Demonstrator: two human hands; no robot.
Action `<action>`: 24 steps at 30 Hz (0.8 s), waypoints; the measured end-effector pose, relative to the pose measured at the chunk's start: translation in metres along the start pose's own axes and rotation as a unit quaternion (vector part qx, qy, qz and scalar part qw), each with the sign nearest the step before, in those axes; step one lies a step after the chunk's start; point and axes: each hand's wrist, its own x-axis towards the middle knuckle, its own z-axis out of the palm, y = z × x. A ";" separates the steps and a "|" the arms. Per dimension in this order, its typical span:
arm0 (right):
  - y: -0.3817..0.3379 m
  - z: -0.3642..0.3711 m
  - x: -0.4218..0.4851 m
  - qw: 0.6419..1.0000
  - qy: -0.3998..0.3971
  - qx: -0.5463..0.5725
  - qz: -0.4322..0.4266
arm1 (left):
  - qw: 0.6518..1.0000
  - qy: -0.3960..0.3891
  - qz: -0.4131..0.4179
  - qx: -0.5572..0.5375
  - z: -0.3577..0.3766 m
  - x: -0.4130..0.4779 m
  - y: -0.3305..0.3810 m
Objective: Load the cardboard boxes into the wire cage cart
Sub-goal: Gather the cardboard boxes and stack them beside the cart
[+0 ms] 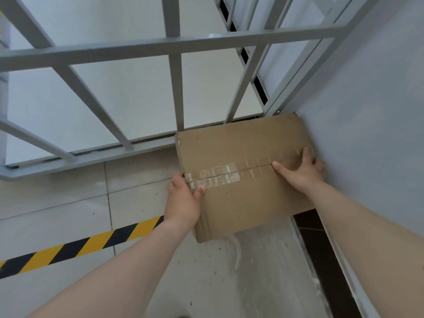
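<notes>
Fingers [307,154] of the right hand [302,171] curl over the far right edge of the cardboard box [243,180], with the thumb stretched flat along the taped centre seam; on the other side the left hand [183,198] clamps the box's left edge, thumb on top beside the torn clear tape [213,177] and the other fingers hidden down the side. So both hands are grasping the box, one on each short side.

The box sits low in the corner, its right side close against the pale wall [367,134] and its far edge just in front of the grey wire cage cart [174,45]. Whether it rests on the tiled floor [68,214] or is already lifted off it cannot be told. It is not yet inside the cart.

The likely trouble is the cart's frame: the box must rise over the bottom rail and pass between the bars, and a corner catching a bar would twist it out of a two-edge grip. The right fingers, wedged between box and wall, could also be pinched or scraped.

Both forearms reach forward and down, nearly straight, the right running beside the wall, the left crossing above the yellow-and-black floor tape [91,243].
</notes>
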 end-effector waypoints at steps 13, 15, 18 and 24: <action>-0.135 0.104 -0.275 0.935 -0.149 -0.085 -0.310 | 0.970 -0.011 0.042 0.239 -0.178 -0.072 -0.059; -0.163 0.105 -0.314 0.924 -0.160 -0.069 -0.341 | 0.979 -0.009 0.021 0.205 -0.227 -0.097 -0.073; -0.205 0.100 -0.379 0.907 -0.166 -0.064 -0.381 | 0.979 0.035 0.001 0.201 -0.311 -0.142 -0.094; -0.310 0.046 -0.555 0.835 -0.223 -0.111 -0.490 | 0.977 0.150 -0.070 0.130 -0.492 -0.265 -0.117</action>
